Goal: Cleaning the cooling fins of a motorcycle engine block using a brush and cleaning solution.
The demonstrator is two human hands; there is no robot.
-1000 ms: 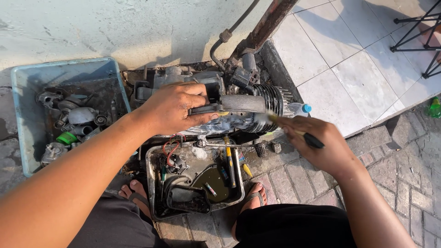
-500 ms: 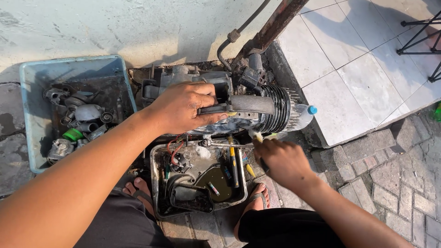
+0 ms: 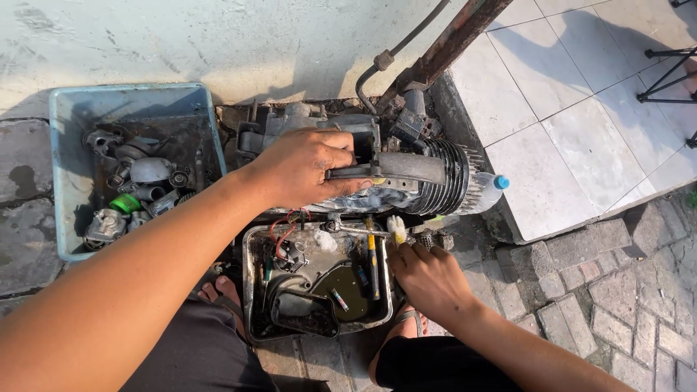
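A small grey engine (image 3: 406, 174) with cooling fins lies on the ground by the wall. My left hand (image 3: 305, 167) grips its top casing. My right hand (image 3: 428, 279) is low beside the metal pan (image 3: 250, 290), holding a small pale brush (image 3: 397, 229) whose tip reaches toward the engine's underside. The pan sits between my feet and holds tools, a yellow-handled screwdriver (image 3: 372, 261), red wires and dark oily liquid.
A blue plastic tub (image 3: 65, 116) with several greasy engine parts stands at the left. A clear bottle with a blue cap (image 3: 490, 190) lies against the fins. A rusty bar (image 3: 450, 47) and a hose lean at the wall. White tiles lie right.
My right hand has dropped from beside the engine's fins down to the pan's right edge. A dark tool seen in it a second ago is gone; it holds the brush. My left hand stayed.
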